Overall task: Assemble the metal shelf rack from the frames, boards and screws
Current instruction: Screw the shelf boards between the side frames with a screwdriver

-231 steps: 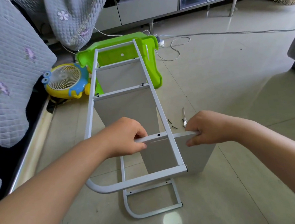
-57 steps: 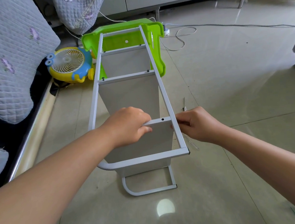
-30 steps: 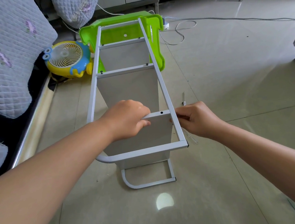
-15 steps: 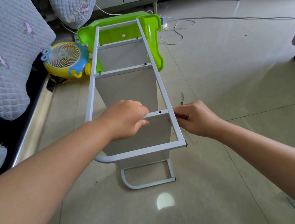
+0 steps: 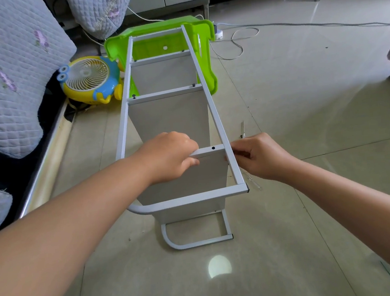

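The white metal rack lies on its side on the tiled floor, its upper side frame (image 5: 211, 99) facing up and the lower frame (image 5: 197, 243) on the floor. Grey boards stand between them; the nearest board (image 5: 192, 181) sits under a crossbar (image 5: 209, 150) with an open screw hole. My left hand (image 5: 171, 157) grips that crossbar and the board's top edge. My right hand (image 5: 260, 156) pinches the frame rail and the board's right end. A screwdriver (image 5: 242, 129) lies on the floor just beyond my right hand.
A green plastic stool (image 5: 202, 52) props the rack's far end. A yellow-blue toy fan (image 5: 88, 82) sits to the left beside a quilted sofa (image 5: 6, 77). White cables (image 5: 237, 45) trail at the back. A small clear bag (image 5: 253, 182) lies by the frame's near corner.
Since the oldest frame the near board has slid left into the frame, under the crossbar. Over the last second both hands have kept their hold with almost no movement.
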Tool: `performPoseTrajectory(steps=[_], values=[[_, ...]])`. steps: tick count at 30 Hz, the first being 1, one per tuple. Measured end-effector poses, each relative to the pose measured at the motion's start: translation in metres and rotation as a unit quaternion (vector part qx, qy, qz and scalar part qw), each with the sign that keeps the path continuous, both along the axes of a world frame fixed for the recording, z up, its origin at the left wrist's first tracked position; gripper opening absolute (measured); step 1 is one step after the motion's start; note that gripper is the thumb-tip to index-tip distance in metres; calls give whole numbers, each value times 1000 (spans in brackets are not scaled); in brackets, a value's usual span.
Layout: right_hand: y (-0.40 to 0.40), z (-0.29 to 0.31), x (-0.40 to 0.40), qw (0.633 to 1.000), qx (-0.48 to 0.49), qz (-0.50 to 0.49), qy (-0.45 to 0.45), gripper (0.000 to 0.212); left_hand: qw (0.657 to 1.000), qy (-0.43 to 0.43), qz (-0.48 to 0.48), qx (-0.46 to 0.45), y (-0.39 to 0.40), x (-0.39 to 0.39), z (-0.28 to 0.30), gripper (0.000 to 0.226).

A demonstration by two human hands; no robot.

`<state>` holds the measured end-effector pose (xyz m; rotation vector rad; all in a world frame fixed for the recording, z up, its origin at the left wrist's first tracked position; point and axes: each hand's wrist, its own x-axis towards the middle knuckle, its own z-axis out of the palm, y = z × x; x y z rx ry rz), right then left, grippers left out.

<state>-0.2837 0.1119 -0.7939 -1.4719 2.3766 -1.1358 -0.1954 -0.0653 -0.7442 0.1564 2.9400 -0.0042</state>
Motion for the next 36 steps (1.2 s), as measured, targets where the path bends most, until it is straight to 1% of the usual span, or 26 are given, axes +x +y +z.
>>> performPoseTrajectory(steps=[6, 11, 15, 18, 23, 28, 33, 36], values=[[2, -2, -2, 1000, 30, -10, 2, 14, 1000, -13, 11, 9, 1, 2, 2, 28], [3, 1, 0, 999, 44, -3, -18, 17, 999, -24, 25, 12, 2, 7, 0, 29], [4, -1, 1, 999, 52, -7, -1, 15, 998, -40, 38, 37, 4, 13, -4, 23], [5, -2, 2, 999, 37, -5, 12, 13, 996, -48, 46, 57, 4, 15, -3, 26], [5, -2, 2, 999, 26, 2, 25, 17, 996, -67, 55, 30, 7, 13, -2, 21], [3, 0, 2, 1000, -2, 7, 19, 23, 995, -74, 56, 37, 6, 11, 0, 21], [3, -2, 2, 1000, 3, 3, 28, 27, 996, -78, 48, 7, 9, 14, -1, 19], [3, -2, 2, 1000, 1, 7, 29, 24, 996, -74, 47, 7, 9, 13, -1, 19]])
